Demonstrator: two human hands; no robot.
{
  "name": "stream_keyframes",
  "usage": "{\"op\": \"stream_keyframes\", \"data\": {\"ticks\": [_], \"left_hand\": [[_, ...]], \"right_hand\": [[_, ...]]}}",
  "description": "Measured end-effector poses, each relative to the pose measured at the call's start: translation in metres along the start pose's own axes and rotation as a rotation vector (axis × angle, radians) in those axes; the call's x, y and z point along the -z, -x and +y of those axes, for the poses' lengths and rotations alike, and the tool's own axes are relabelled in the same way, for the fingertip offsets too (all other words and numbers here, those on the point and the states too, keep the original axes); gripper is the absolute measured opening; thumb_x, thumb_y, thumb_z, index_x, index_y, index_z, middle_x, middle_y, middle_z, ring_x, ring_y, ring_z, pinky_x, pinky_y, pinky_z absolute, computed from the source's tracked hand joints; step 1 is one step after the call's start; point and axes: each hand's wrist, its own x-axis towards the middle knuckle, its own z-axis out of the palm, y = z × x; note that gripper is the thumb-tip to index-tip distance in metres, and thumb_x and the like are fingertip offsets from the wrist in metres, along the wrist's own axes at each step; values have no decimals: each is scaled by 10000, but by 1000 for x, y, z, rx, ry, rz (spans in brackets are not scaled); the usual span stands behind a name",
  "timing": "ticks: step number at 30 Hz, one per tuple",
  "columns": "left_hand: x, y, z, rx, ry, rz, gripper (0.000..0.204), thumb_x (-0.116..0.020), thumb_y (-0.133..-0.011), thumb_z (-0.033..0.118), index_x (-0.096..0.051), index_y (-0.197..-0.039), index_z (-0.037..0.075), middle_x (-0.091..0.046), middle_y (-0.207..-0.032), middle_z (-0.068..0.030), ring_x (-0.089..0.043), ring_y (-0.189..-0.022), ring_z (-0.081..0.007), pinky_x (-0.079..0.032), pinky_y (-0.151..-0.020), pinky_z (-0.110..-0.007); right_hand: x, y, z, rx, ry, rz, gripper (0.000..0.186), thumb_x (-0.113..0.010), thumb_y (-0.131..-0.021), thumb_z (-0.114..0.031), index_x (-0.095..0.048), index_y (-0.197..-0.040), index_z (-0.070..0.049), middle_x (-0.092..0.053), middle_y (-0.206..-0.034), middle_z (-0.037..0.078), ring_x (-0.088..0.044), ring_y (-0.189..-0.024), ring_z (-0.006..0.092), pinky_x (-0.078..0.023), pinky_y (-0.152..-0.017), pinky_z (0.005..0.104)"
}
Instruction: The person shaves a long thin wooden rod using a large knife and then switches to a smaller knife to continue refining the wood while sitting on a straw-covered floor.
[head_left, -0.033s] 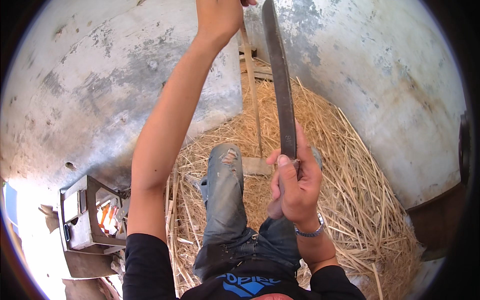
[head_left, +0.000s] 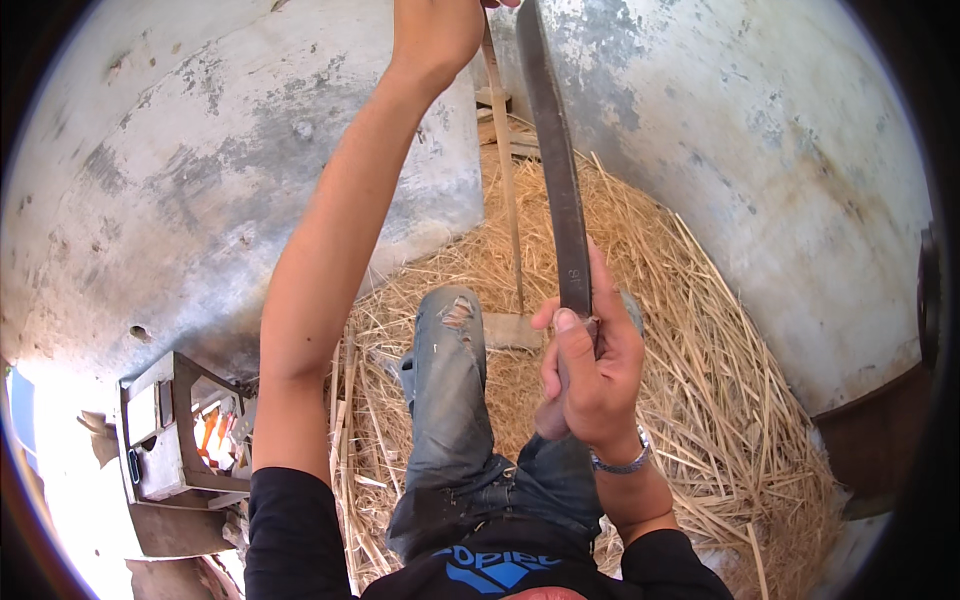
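My right hand (head_left: 592, 375) is wrapped round the wooden handle of a machete (head_left: 560, 180). Its long dark blade points up and away, the tip close to the top edge of the view. High up, my left hand (head_left: 440, 40) closes on the upper part of a thin wooden stick (head_left: 507, 185); most of its fingers lie beyond the picture. The stick stands nearly upright to the left of the blade, its lower end at a flat wooden block (head_left: 512, 331) on the straw between my knees. Blade and stick are apart along most of their length.
Loose straw and shavings (head_left: 715, 430) cover the floor around my legs. Worn plastered walls (head_left: 800, 180) meet in a corner ahead. A wooden stool-like frame (head_left: 165, 480) with orange-and-white items stands at left. A dark brown object (head_left: 880, 435) is at the far right.
The machete blade has tilted very slightly to the left near its tip. My left hand and forearm have shifted a little to the left. Both grips look the same.
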Motion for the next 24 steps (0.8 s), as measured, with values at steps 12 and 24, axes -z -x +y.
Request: {"op": "stream_keyframes", "data": {"ticks": [12,24], "left_hand": [[-33,-65,62,-91,-3,46,339,-394,-1125,317,-573,-1083,32,-464,-626,25,-418,-508,-82,-349,-467,-264],[-35,-70,67,-134,-20,64,361,-387,-1120,286,-581,-1033,-5,-478,-617,1,-430,-494,-101,-342,-453,-280]], "right_hand": [[5,2,0,-63,2,-30,588,-469,-1040,-54,-312,-1605,-33,-661,-949,92,-469,-482,21,-401,-426,189],[23,4,-7,-79,-20,78,596,-518,-1058,-125,-302,-1603,-16,-679,-934,64,-493,-506,6,-413,-440,180]]}}
